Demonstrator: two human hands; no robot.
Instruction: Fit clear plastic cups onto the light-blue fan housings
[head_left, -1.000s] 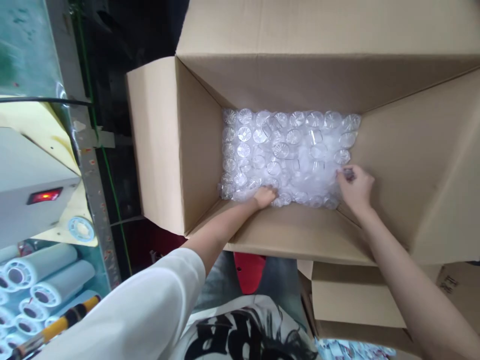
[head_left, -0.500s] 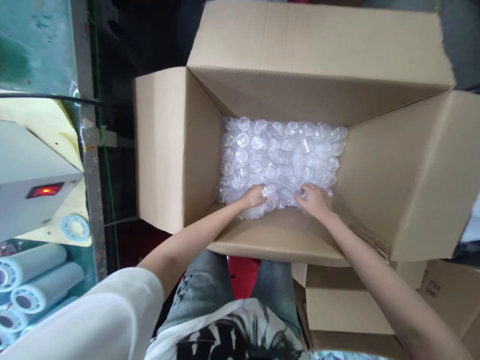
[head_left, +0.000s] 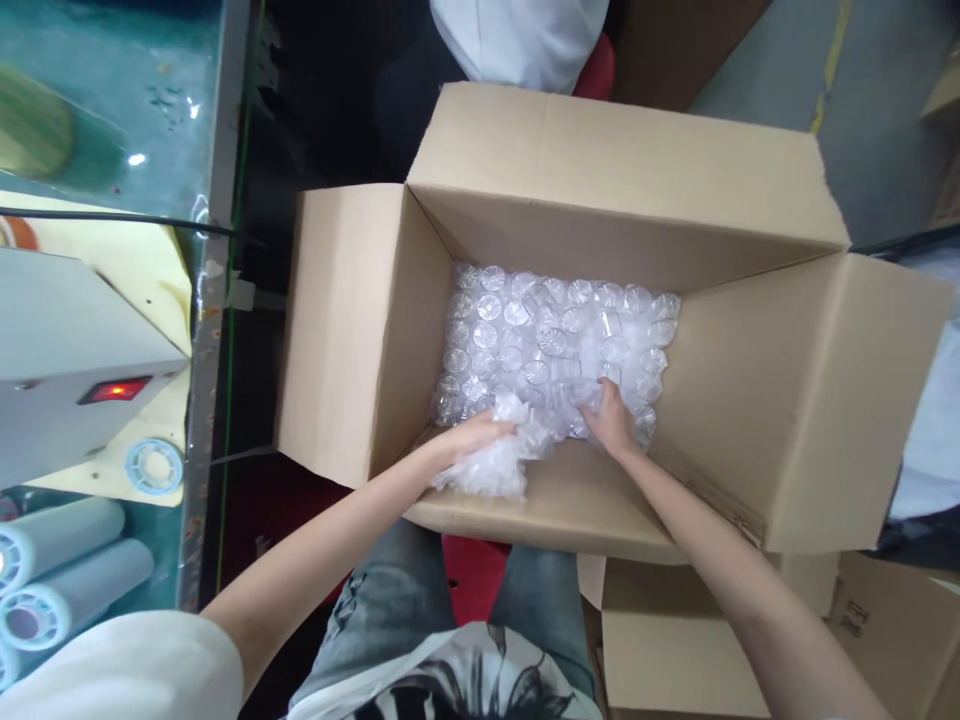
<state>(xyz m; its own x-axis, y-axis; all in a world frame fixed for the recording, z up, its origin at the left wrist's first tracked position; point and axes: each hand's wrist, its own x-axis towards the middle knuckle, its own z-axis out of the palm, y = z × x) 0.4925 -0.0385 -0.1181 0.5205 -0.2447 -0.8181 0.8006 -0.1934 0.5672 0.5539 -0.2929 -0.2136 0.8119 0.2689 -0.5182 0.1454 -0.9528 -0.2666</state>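
- The big open carton (head_left: pixel 757 370) takes up most of what I see, flaps spread wide, set just before the person's knees. Its walls look fairly stiff.
- Off to the left runs a teal worktop (head_left: pixel 161 50), carrying a grey machine (head_left: pixel 82 320) and some pale blue rolls (head_left: pixel 75 570), apart from the carton.
- Down inside the carton sits a layer of clear round-ended pieces (head_left: pixel 553 341), many end-up in rows, a few on their sides near the middle. I'd guess they are thin and light, slick to touch and easily dented; the rounded ends look like the safest place to press.
- The clear film (head_left: pixel 487 475) is bunched at the carton's near side, one end drawn out over the pieces. I'd expect next to no weight, very soft, a bit slippery, apt to cling or tear if yanked; a full gathered fistful should serve better than a thin edge.
- The left hand (head_left: pixel 480 432) is clenched round that bunch, film spilling out both sides.
- The right hand (head_left: pixel 611 420) is by the film's outstretched end, thumb against it; I can't tell if the fingers truly pinch it.
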